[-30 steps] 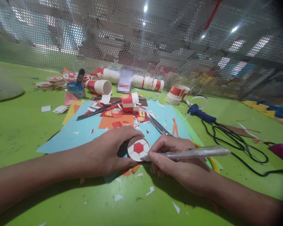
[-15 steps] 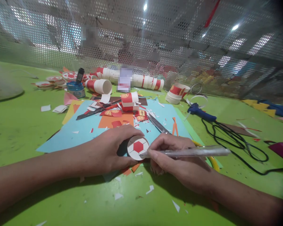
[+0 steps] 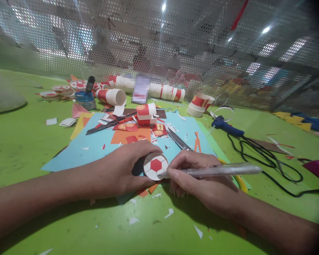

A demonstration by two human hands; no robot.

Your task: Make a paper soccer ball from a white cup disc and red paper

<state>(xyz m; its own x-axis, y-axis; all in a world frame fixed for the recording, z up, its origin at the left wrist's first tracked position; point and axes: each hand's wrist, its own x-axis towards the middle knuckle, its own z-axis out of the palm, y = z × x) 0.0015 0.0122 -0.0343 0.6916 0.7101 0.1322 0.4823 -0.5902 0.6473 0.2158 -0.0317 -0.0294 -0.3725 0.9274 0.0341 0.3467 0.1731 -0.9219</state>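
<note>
Between the thumb and fingers of my left hand [image 3: 127,166] is a round white disc [image 3: 150,174], its face turned toward me. A red hexagon marks its middle, with dark lines running outward like a football pattern. My right hand [image 3: 194,173] is closed on a clear-barrelled pen [image 3: 228,170]. The pen's tip touches the lower part of the disc's face. Just beyond my right hand lie scissors [image 3: 179,139], with a yellow handle partly hidden behind that hand. Under and behind both hands is light blue paper [image 3: 74,150], strewn with small clippings.
Cut red-and-white paper cups [image 3: 146,112] stand behind the hands. A blue jar [image 3: 85,101] and several patterned discs [image 3: 78,85] are at back left. On the right lie a blue glue gun [image 3: 227,126] and its looping black cord [image 3: 271,159]. A perforated screen [image 3: 175,42] borders the far edge.
Almost nothing differs. The pen's rear end has shifted very slightly to the right, while the disc and my left hand stay in place.
</note>
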